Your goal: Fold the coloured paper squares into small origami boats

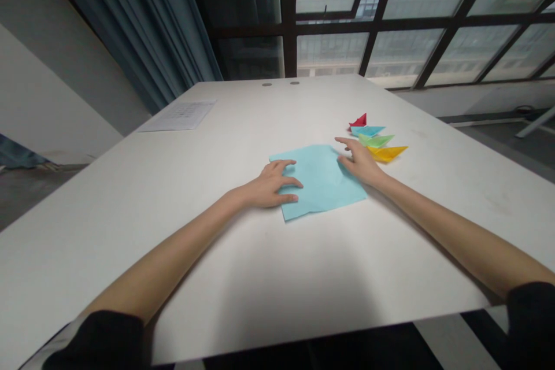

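Note:
A light blue sheet of paper (319,182) lies flat on the white table (208,300), turned slightly, with faint creases in it. My left hand (275,185) rests on its left edge, fingers spread over the paper. At the upper right edge of the sheet is my right hand (358,161), thumb on or just above the paper and index finger stretched out past it. Close beyond the right hand stand folded paper boats in a row: a yellow boat (388,154), a green boat (378,141), a blue boat (367,130) and a red boat (359,121).
A printed sheet (180,115) lies at the table's far left edge. Two round grey discs (295,83) are set near the far edge. Behind the table are a blue curtain (143,17) and dark-framed windows (332,52). The table's near edge runs just before me.

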The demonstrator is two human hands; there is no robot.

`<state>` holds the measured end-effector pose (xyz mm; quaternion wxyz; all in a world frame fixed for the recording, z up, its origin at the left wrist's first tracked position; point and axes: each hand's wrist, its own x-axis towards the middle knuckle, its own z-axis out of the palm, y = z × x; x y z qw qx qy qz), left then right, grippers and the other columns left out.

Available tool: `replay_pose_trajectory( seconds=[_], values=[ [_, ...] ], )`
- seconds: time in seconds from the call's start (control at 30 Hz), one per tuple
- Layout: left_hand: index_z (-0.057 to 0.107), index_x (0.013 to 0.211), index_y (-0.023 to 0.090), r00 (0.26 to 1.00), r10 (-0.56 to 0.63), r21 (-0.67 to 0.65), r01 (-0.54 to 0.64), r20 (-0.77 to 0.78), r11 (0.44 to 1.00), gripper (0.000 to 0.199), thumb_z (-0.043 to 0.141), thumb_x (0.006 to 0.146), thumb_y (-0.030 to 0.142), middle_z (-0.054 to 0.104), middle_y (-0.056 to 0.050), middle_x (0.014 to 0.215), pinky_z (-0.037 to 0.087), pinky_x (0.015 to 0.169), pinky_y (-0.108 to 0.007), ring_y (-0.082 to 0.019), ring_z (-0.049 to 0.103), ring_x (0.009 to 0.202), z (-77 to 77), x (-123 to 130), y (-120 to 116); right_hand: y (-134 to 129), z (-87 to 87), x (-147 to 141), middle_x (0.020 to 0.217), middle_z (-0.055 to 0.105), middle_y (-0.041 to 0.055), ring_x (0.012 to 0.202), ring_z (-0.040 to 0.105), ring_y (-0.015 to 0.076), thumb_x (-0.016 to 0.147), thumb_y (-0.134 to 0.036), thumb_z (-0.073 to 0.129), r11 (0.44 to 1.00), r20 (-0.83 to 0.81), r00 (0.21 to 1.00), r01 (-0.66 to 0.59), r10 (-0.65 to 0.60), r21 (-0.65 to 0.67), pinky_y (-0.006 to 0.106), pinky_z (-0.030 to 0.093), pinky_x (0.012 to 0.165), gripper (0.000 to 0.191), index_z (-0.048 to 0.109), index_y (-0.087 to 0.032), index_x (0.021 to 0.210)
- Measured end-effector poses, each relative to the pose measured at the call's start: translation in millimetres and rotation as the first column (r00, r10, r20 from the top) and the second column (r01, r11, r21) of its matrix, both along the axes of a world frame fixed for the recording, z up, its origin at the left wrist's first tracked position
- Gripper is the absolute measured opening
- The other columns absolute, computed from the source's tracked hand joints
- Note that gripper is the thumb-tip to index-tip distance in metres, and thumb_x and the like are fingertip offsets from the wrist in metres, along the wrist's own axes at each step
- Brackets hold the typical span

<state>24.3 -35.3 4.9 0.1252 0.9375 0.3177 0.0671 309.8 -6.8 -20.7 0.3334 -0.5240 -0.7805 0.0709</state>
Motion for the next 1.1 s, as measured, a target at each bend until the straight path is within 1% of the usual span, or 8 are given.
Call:
replay_pose_trajectory(
  seconds=[0.13,0.23,0.4,0.5,0.63,0.8,0.9,1.1],
  values=[
    [0.065,0.107,0.029,1.000,0.008,-0.008,-0.008,-0.004,1.000,0.040,0.047,0.083,0.055,0.035,-0.010,0.137,0.021,0.104,-0.050,-0.031,0.024,0.130,2.7,-2.1,1.8,0.7,-7.6,2.0,0.137,0.046,0.0083,0.124,0.039,0.0278,0.086,-0.022,0.038,0.992,0.306,0.944,-0.122,0.123,-0.023,0.047,0.032,0.099,0.038,0.055,-0.021,0.121],
    [0.069,0.100,0.028,0.999,0.046,0.007,-0.046,0.005,0.999,0.037,0.046,0.085,0.053,0.039,-0.008,0.135,0.020,0.105,-0.050,-0.031,0.025,0.128,4.4,-6.4,6.1,-4.6,-4.5,-0.6,0.123,0.059,0.0067,0.122,0.042,0.0286,0.089,-0.029,0.037,0.989,0.402,0.904,-0.117,0.145,-0.094,0.048,0.032,0.099,0.038,0.056,-0.022,0.121],
    [0.068,0.102,0.027,0.993,0.119,0.051,-0.119,-0.010,0.992,0.036,0.045,0.086,0.050,0.043,-0.007,0.133,0.020,0.105,-0.048,-0.030,0.027,0.126,-1.1,-17.8,18.1,-14.4,9.4,-6.3,0.094,0.070,0.0069,0.106,0.054,0.0273,0.088,-0.035,0.040,0.994,0.477,0.872,-0.084,0.109,-0.073,0.051,0.025,0.098,0.033,0.065,-0.022,0.105],
    [0.064,0.110,0.026,0.987,0.157,0.075,-0.154,-0.030,0.985,0.038,0.048,0.084,0.049,0.044,-0.009,0.131,0.023,0.103,-0.048,-0.030,0.031,0.125,-6.5,-24.7,24.6,-17.8,14.5,-9.0,0.077,0.069,0.0041,0.092,0.059,0.0234,0.088,-0.035,0.041,0.991,0.483,0.865,-0.115,0.133,-0.067,0.047,0.025,0.098,0.031,0.066,-0.022,0.099],
    [0.059,0.117,0.026,0.979,0.195,0.061,-0.192,-0.052,0.980,0.041,0.046,0.084,0.048,0.042,-0.010,0.133,0.027,0.102,-0.045,-0.029,0.032,0.125,-10.1,-30.9,29.8,-17.8,14.5,-9.4,0.072,0.068,0.0031,0.078,0.060,0.0203,0.087,-0.035,0.042,0.984,0.466,0.867,-0.155,0.176,-0.082,0.039,0.036,0.086,0.030,0.067,-0.021,0.095],
    [0.041,0.132,0.015,0.931,0.351,0.126,-0.338,-0.101,0.933,0.067,0.047,0.079,0.057,0.041,-0.016,0.135,0.032,0.098,-0.046,-0.033,0.036,0.121,-12.7,-36.8,34.2,-9.6,3.7,0.0,0.102,0.067,0.0088,0.095,0.057,0.0261,0.086,-0.039,0.045,0.994,0.392,0.914,-0.100,0.105,-0.032,0.039,0.040,0.084,0.036,0.062,-0.018,0.110],
    [0.043,0.130,0.014,0.897,0.426,0.139,-0.410,-0.121,0.902,0.074,0.044,0.077,0.064,0.040,-0.017,0.135,0.034,0.095,-0.047,-0.036,0.037,0.119,-15.9,-39.4,36.1,-4.1,-4.2,6.4,0.124,0.057,0.0136,0.109,0.051,0.0303,0.083,-0.041,0.049,0.994,0.367,0.924,-0.085,0.105,-0.069,0.044,0.039,0.091,0.051,0.051,-0.012,0.125],
    [0.055,0.117,0.018,0.907,0.421,0.066,-0.419,-0.020,0.906,0.057,0.053,0.075,0.056,0.049,-0.013,0.127,0.033,0.096,-0.046,-0.032,0.041,0.117,-19.0,-40.9,42.0,-0.6,-4.4,8.7,0.112,0.063,0.0116,0.099,0.058,0.0246,0.078,-0.033,0.058,0.969,0.197,0.965,-0.128,0.170,-0.210,0.040,0.043,0.090,0.052,0.049,-0.015,0.126]
  ],
)
